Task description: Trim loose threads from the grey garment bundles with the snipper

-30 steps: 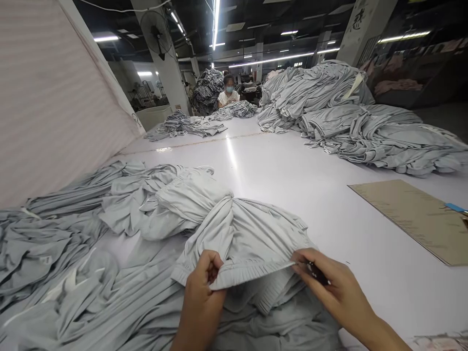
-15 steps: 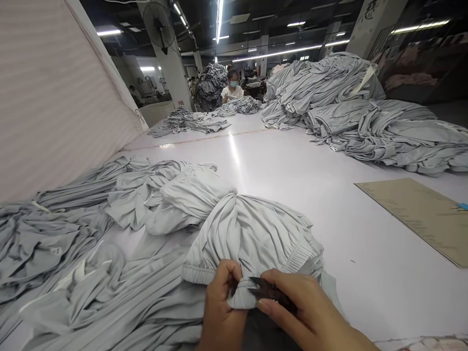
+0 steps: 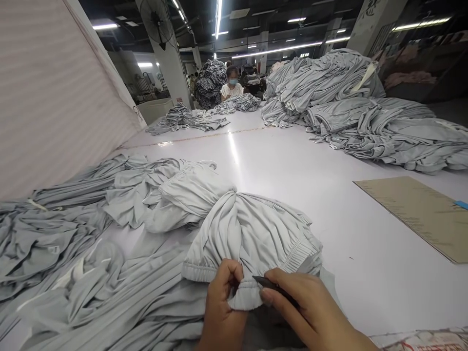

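Observation:
A light grey garment (image 3: 252,224) with a gathered elastic waistband lies bunched in front of me. My left hand (image 3: 225,297) is closed on the waistband's near edge, fingers curled into the fabric. In my right hand (image 3: 305,302) are dark thread snips (image 3: 275,287), held between thumb and fingers. Their blades are together, and the tip points left at the waistband seam, right beside my left fingers. Most of the snips' handle is hidden by my right hand.
More grey garments (image 3: 146,292) spread over the left of the white table (image 3: 278,161). A tall grey pile (image 3: 329,92) stands at the back right, with a brown board (image 3: 413,214) nearer. A masked person (image 3: 231,87) is at the far end. Pink striped fabric (image 3: 54,97) hangs at left.
The snips' blades were apart at the waistband and are now together. My left hand keeps its hold on the waistband. The view has shifted very slightly.

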### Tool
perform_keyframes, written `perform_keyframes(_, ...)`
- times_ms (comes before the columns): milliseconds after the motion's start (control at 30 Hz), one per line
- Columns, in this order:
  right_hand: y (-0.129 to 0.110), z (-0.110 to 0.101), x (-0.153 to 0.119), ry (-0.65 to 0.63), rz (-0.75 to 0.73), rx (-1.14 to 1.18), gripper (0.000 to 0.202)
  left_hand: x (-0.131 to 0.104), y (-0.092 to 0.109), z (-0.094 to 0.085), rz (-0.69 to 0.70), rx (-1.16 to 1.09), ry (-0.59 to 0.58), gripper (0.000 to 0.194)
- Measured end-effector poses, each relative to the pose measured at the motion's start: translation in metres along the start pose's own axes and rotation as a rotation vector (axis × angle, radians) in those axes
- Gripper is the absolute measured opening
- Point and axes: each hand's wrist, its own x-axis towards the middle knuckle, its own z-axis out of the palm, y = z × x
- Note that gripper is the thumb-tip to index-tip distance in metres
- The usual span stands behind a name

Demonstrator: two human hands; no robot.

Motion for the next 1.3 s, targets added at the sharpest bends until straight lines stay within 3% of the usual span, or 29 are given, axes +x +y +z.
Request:
perform_keyframes(233,0.001,0.000,-0.004,0.027,-0.047,-0.001,0.030,-0.001,-0.007,0.000,0.031,-0.034,0.018,0.020)
perform_keyframes(400,-0.002,-0.002,-0.002,-0.019,0.001,-0.002,0.031,-0.003,-0.010,-0.002,0.053,-0.023,0.017,0.019)
perform_keyframes(633,-0.002,0.000,-0.004,0.067,-0.104,0.021,0.036,-0.003,-0.012,-0.004,0.082,-0.005,0.004,0.015)
perform_keyframes(833,0.000,0.000,-0.002,-0.011,-0.052,-0.010,0.031,-0.004,-0.015,-0.005,0.078,0.014,-0.021,0.020)
perform_keyframes(1000,-0.004,-0.001,-0.005,0.025,-0.039,0.051,0.040,-0.003,-0.014,-0.006,0.083,0.000,-0.024,0.017)
perform_keyframes(1300,0.000,0.001,-0.002,-0.006,-0.065,0.005,0.034,-0.004,-0.009,-0.005,0.058,0.034,-0.014,0.019)
